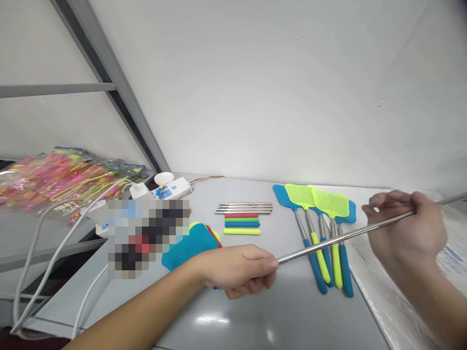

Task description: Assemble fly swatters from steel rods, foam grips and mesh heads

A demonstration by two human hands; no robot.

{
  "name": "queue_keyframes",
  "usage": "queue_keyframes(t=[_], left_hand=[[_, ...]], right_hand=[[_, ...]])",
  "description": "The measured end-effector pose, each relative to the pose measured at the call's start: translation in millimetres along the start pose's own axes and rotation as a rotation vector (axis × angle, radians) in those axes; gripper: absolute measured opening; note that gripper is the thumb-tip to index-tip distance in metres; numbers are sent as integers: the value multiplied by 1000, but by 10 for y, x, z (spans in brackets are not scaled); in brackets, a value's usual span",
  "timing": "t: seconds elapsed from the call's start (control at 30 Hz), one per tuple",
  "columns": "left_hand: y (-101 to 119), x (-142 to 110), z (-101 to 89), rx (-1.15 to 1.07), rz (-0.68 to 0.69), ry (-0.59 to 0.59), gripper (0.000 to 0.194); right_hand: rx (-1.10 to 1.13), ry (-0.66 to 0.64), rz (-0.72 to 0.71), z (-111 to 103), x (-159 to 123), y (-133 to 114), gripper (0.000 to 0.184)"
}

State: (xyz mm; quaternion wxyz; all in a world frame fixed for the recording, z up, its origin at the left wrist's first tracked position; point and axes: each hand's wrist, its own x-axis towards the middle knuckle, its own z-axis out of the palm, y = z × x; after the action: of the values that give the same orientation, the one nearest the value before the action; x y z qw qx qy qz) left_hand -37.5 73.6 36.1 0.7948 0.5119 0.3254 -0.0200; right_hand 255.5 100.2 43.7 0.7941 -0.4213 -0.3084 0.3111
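Observation:
A long, thin metal rod (339, 238) slants across the view, rising to the right, where its far end runs out of the picture. The lower left end of the rod is pinched between the thumb and fingers of my left hand (242, 270). Further up, it crosses the palm of my right hand (406, 231), whose thumb closes over it and whose fingers curl loosely. Beneath the rod lie several assembled fly swatters (328, 201) with blue and yellow-green heads and grips. Loose swatter heads (193, 245), blue on top, are partly hidden behind my left forearm.
Several short metal rods (244, 208) lie above a row of coloured grip sleeves (242, 224) on the grey table (226, 321). Power strips (171, 189) and white cables (54, 257) are at left, near packaged goods (73, 180). Plastic wrapping (383, 287) covers the right side.

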Motion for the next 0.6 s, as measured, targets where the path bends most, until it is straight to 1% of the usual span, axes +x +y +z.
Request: queue_keyframes(t=[0.03,0.07,0.1,0.13,0.2,0.23,0.3,0.37,0.43,0.5,0.57,0.6], left_hand=[[10,-1,14,5,7,1,43],[18,1,32,8,9,-4,43],[25,5,51,14,9,-6,44],[30,8,67,24,6,-4,45],[36,7,83,31,-2,8,45],[38,3,82,19,-3,9,45],[39,-7,70,-30,-3,-8,44],[36,-12,55,-54,-20,-36,43],[24,-5,45,-49,-39,-42,43],[6,13,39,-48,-48,-33,42],[-12,34,40,-47,-41,-21,42],[-19,44,44,-38,-33,-11,42]], right_hand=[[22,2,67,74,-162,38,24],[15,-22,117,144,-329,71,25],[-8,-73,191,204,-486,99,29],[-17,-153,304,251,-620,120,31],[-24,-233,385,304,-772,136,36],[-30,-259,401,308,-779,130,39],[-39,-247,376,272,-651,94,44],[-15,-161,323,180,-380,43,46],[34,-31,240,53,-60,0,39],[36,31,198,-60,196,-15,30],[21,38,158,-106,285,4,24],[21,30,145,-95,249,26,23]])
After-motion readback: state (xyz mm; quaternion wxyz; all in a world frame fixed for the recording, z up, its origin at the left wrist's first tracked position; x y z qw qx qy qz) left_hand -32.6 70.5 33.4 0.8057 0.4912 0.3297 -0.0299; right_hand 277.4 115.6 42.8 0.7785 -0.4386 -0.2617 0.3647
